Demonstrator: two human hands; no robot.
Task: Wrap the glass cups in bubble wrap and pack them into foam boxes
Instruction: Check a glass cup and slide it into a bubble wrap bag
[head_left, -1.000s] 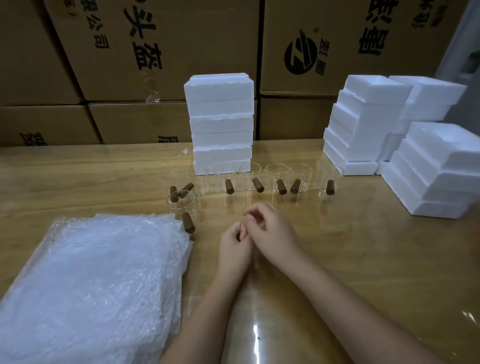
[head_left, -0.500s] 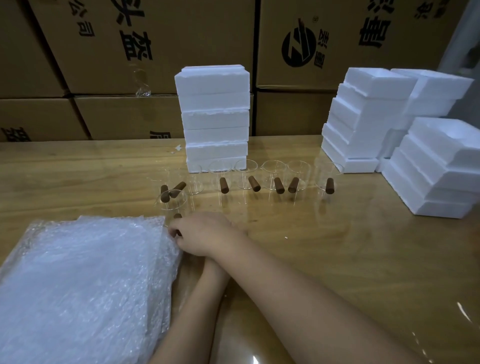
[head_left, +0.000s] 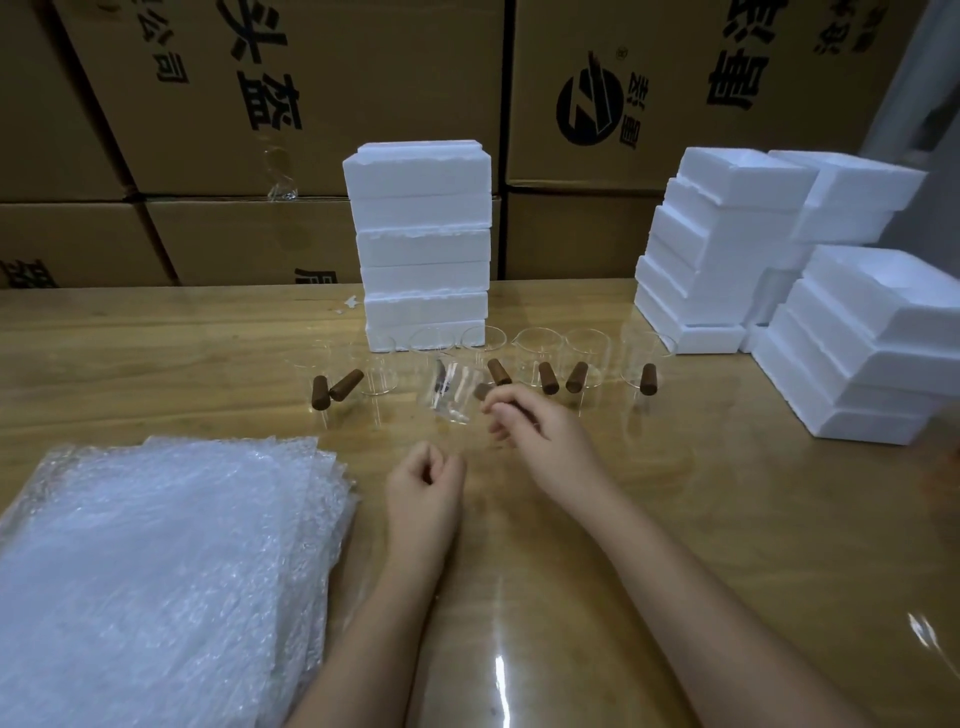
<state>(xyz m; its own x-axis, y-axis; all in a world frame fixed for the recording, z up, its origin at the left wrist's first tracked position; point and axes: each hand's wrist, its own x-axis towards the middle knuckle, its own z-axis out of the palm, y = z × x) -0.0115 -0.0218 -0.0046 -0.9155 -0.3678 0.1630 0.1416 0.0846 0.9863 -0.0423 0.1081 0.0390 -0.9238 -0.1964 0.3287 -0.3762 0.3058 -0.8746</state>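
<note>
A glass cup (head_left: 451, 397) is held tilted near the table (head_left: 727, 519) centre by the R hand (head_left: 540, 431), whose fingers (head_left: 501, 410) are pinched on its brown handle (head_left: 482, 391). The L hand (head_left: 426, 480) is rested on the table, fingers loosely curled, nothing held. A row of glass cups (head_left: 540, 358) is stood before stacked foam boxes (head_left: 423, 249). Bubble wrap (head_left: 156, 571) is piled at L.

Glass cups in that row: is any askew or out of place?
Yes: one glass cup tilts in front of the row, its brown handle held by the right hand. The other cups stand upright.
</note>
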